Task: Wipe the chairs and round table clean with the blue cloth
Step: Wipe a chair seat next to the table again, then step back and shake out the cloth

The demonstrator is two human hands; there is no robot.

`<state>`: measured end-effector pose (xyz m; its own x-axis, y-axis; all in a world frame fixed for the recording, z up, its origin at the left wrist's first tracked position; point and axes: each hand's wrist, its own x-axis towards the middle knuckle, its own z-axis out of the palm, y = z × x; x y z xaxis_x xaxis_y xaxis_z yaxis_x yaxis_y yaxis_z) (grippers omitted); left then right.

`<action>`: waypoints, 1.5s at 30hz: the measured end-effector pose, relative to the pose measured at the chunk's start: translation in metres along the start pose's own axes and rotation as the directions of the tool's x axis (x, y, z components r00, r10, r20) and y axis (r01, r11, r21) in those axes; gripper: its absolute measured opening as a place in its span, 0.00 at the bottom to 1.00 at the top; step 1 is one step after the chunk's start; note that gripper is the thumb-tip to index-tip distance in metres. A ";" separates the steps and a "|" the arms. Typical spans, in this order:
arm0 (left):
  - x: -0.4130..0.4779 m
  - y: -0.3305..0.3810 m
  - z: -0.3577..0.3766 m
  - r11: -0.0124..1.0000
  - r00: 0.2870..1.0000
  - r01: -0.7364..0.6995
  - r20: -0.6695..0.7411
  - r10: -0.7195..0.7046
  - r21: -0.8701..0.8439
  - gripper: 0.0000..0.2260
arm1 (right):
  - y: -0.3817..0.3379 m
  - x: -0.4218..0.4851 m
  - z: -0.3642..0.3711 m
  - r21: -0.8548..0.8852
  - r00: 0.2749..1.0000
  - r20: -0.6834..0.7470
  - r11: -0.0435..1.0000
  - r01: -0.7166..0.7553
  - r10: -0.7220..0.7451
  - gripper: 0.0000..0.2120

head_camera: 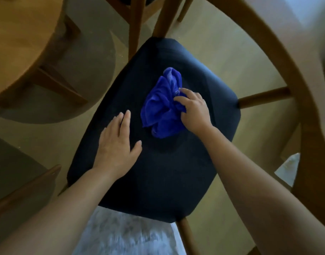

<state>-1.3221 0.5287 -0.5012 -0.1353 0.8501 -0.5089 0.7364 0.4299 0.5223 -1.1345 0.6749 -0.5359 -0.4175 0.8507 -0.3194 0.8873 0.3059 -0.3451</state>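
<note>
A chair with a dark navy padded seat point(167, 172) and a curved wooden backrest point(303, 92) fills the middle of the head view. A crumpled blue cloth point(161, 103) lies on the seat's far half. My right hand point(194, 109) grips the cloth's right side with curled fingers and presses it onto the seat. My left hand point(117, 144) rests flat on the seat, left of the cloth, fingers straight and apart from it. The round wooden table point(19, 37) shows at the upper left.
Wooden legs of another chair point(135, 24) stand beyond the seat at the top. A further wooden chair part point(25, 188) juts in at the lower left. The table's base point(54, 83) spreads over the beige floor. Light grey clothing point(124, 234) shows at the bottom.
</note>
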 end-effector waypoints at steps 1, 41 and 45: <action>-0.001 0.006 0.004 1.000 1.000 -0.004 0.015 0.004 0.011 0.37 | 0.010 -0.009 0.001 -0.064 1.000 -0.008 0.998 0.023 -0.023 0.20; -0.287 -0.018 -0.110 0.993 0.962 -0.094 -0.262 0.072 -0.072 0.33 | -0.279 -0.283 -0.071 0.659 0.987 -0.120 0.752 0.000 0.105 0.13; -0.326 -0.027 -0.146 0.976 0.962 -0.132 -0.261 0.084 -0.173 0.41 | -0.318 -0.326 -0.115 0.577 0.986 -0.114 0.800 0.168 -0.125 0.16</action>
<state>-1.3948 0.2842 -0.2491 -0.2415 0.9329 -0.2673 0.6221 0.3602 0.6951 -1.2579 0.3494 -0.2202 -0.5001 0.8488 -0.1716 0.5267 0.1408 -0.8383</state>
